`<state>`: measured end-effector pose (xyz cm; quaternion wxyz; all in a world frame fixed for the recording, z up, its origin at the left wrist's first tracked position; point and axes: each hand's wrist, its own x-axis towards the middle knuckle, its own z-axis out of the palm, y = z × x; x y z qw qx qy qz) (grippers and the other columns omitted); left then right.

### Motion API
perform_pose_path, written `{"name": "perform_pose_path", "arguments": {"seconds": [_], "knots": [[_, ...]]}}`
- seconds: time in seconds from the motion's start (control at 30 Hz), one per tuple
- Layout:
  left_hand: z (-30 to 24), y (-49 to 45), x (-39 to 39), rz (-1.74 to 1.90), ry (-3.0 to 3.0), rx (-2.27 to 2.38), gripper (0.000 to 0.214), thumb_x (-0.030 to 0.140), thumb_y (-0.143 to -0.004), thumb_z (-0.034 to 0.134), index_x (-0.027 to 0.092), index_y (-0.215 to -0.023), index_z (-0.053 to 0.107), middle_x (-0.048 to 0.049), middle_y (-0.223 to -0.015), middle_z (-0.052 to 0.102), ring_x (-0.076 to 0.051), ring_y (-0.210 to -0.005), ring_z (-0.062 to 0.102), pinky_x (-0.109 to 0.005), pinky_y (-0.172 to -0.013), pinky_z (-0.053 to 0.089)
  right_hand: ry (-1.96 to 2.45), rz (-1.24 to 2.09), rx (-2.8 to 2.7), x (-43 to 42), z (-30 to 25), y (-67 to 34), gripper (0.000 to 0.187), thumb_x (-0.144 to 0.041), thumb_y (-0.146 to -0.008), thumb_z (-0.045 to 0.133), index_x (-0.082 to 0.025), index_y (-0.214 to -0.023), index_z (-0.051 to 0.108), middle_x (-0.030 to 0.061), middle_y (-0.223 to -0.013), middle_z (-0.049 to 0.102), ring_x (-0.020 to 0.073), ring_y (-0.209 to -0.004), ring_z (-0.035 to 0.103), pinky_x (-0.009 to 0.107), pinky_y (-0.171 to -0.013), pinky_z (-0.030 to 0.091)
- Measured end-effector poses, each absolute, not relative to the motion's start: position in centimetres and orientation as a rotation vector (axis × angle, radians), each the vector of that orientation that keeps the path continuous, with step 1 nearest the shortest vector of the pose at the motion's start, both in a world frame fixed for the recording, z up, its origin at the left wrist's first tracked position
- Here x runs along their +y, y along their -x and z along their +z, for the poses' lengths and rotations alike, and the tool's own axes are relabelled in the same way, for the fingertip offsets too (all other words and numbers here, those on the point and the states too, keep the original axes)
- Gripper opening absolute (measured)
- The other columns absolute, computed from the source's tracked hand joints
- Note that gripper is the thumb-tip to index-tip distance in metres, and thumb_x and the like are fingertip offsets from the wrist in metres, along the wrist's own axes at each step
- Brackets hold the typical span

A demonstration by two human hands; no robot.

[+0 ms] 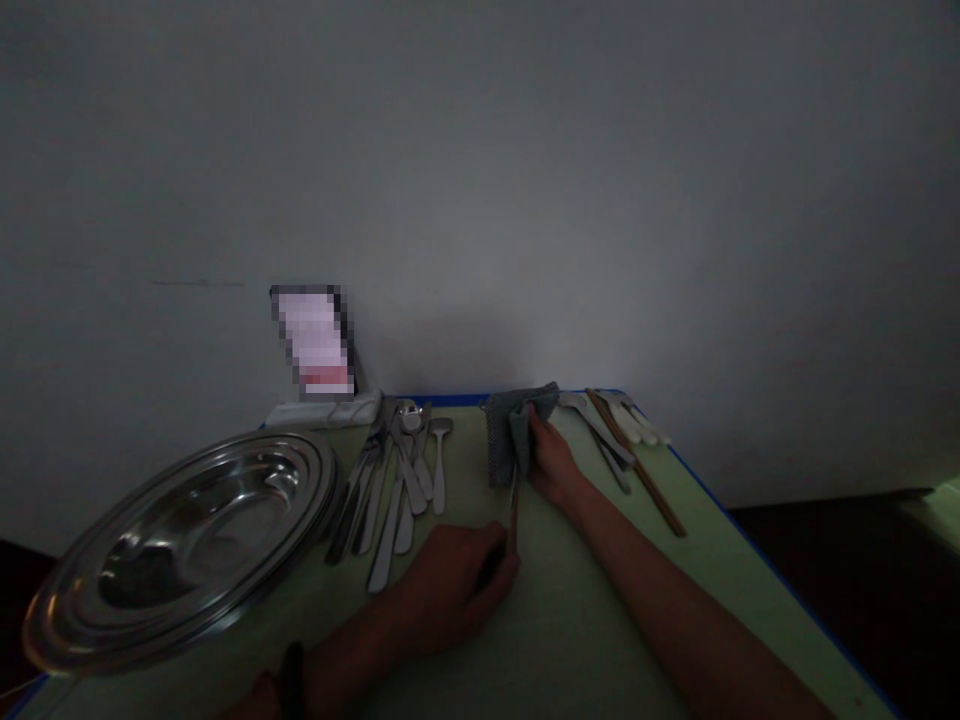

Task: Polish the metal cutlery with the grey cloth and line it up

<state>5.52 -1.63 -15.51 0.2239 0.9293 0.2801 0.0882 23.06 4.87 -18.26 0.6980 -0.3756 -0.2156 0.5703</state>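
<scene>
My left hand [469, 580] pinches the lower end of a slim metal piece of cutlery [513, 510]. Its upper end disappears into a grey cloth [504, 440], so I cannot tell which kind it is. Around that end my right hand [551, 455] is closed on the cloth, with part of the fabric hanging flat to the left. To the left of my hands lies a loose pile of metal cutlery [397, 480], among it a spoon [410, 420] and a fork [439, 465], handles toward me.
Large round steel plates [311, 460] are stacked at the table's left. A phone [315, 340] with a blurred screen leans against the wall behind. Wooden chopsticks [649, 485], metal cutlery [600, 430] and white-handled pieces [637, 425] lie at the right edge of the green table [585, 640].
</scene>
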Motion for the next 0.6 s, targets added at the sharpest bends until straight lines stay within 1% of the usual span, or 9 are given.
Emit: {"name": "perform_pose_path", "arguments": {"seconds": [0.1,0.2,0.33,0.47,0.6], "knots": [[-15.36,-5.53,-1.67,0.219,-2.571,0.793,0.029,0.036,-0.092,0.030,0.019,-0.076,0.047,0.0010,-0.066,0.055,-0.013,-0.058,0.051,-0.024,-0.055,0.033,0.831,1.283,-0.520,4.74,-18.18,-22.96,0.026,-0.040,-0.065,0.069,-0.021,-0.082,0.063,0.0018,-0.083,0.072,0.0188,-0.092,0.063,0.031,-0.081,0.049],[-15.35,-5.49,-1.66,0.209,-2.580,0.810,0.030,0.037,-0.092,0.030,0.019,-0.076,0.046,0.0005,-0.066,0.055,-0.013,-0.059,0.051,-0.025,-0.055,0.033,0.823,1.295,-0.571,4.49,-17.98,-22.82,0.026,-0.033,-0.060,0.072,-0.021,-0.081,0.063,0.0008,-0.079,0.072,0.0187,-0.089,0.064,0.030,-0.078,0.050],[-15.40,-5.43,-1.62,0.206,-2.567,0.799,0.029,0.037,-0.092,0.029,0.019,-0.075,0.046,0.0008,-0.066,0.054,-0.013,-0.059,0.051,-0.025,-0.055,0.032,0.830,1.310,-0.625,4.18,-17.68,-22.80,0.027,-0.024,-0.056,0.073,-0.020,-0.081,0.063,-0.0007,-0.074,0.071,0.0178,-0.083,0.065,0.028,-0.074,0.051],[-15.48,-5.43,-1.63,0.233,-2.555,0.807,0.030,0.038,-0.092,0.029,0.019,-0.075,0.045,0.0015,-0.065,0.053,-0.013,-0.058,0.050,-0.024,-0.054,0.032,0.870,1.317,-0.631,4.13,-17.55,-22.91,0.022,-0.018,-0.057,0.068,-0.020,-0.078,0.062,-0.0023,-0.067,0.069,0.0172,-0.078,0.066,0.027,-0.070,0.051],[-15.46,-5.50,-1.63,0.221,-2.550,0.814,0.030,0.038,-0.092,0.030,0.019,-0.076,0.046,0.0008,-0.066,0.054,-0.013,-0.059,0.051,-0.024,-0.054,0.032,0.890,1.311,-0.624,4.12,-17.36,-22.90,0.019,-0.016,-0.058,0.065,-0.020,-0.077,0.062,-0.0025,-0.069,0.070,0.0164,-0.078,0.066,0.025,-0.069,0.051]]}}
